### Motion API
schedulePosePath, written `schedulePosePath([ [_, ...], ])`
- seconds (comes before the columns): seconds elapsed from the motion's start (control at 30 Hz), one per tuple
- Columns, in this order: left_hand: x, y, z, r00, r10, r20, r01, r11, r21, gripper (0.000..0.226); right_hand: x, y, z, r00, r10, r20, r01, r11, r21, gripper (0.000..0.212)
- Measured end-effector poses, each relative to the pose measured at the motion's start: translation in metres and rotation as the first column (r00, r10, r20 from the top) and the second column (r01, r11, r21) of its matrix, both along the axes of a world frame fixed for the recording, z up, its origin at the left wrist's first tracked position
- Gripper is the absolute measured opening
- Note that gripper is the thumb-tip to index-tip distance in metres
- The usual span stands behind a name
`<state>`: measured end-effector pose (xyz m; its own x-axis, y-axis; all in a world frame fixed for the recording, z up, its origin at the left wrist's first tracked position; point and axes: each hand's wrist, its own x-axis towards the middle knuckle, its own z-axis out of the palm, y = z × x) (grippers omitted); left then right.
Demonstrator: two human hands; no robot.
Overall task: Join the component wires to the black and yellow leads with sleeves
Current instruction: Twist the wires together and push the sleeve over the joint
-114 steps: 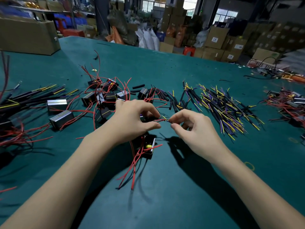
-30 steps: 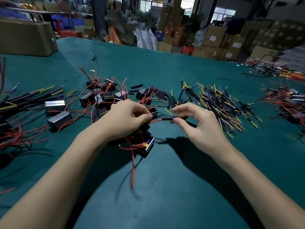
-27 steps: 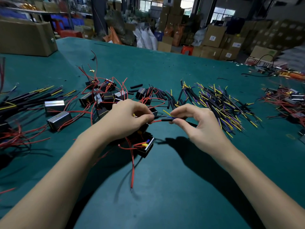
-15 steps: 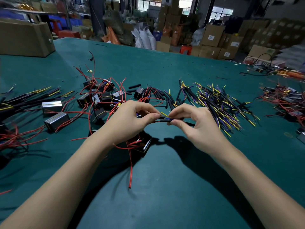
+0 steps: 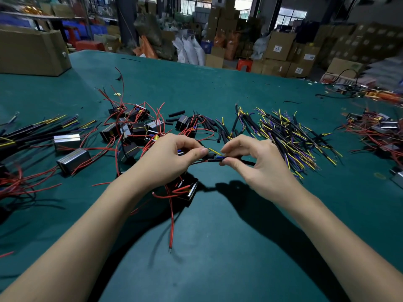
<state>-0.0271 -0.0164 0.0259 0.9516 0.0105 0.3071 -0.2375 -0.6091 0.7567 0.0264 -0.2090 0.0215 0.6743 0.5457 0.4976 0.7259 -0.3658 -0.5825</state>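
I had both hands up over the green table [image 5: 218,247] — my left hand [image 5: 168,162] pinched a red component wire [image 5: 197,162] at a short black sleeve [image 5: 210,159], and my right hand [image 5: 253,164] pinched the black and yellow lead [image 5: 247,163] just beside it, thumb and forefinger closed on it. The black component [image 5: 188,189] sat on the table under my left wrist, one red wire [image 5: 171,225] trailing toward me. The pile of loose leads [image 5: 287,136] lay beyond my right hand, more components [image 5: 130,129] beyond my left.
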Motion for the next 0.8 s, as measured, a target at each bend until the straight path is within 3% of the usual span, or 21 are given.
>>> schedulePosePath([
  [0.3, -0.002, -0.004, 0.003, 0.995, 0.015, 0.098, -0.025, 0.994, 0.103, 0.009, -0.001, -0.001, -0.004, 0.994, -0.029, 0.102, 0.042, 0.992, -0.121, 0.017],
  [0.47, -0.003, -0.007, 0.004, 0.994, 0.008, 0.108, -0.02, 0.994, 0.108, 0.012, -0.002, -0.001, -0.002, 0.998, 0.023, 0.063, -0.017, 0.995, -0.098, 0.014],
  [0.8, -0.001, -0.008, 0.001, 0.998, -0.006, -0.055, 0.0, 0.995, -0.104, 0.012, -0.002, -0.001, 0.001, 0.999, 0.048, 0.017, -0.047, 0.996, -0.072, 0.016],
])
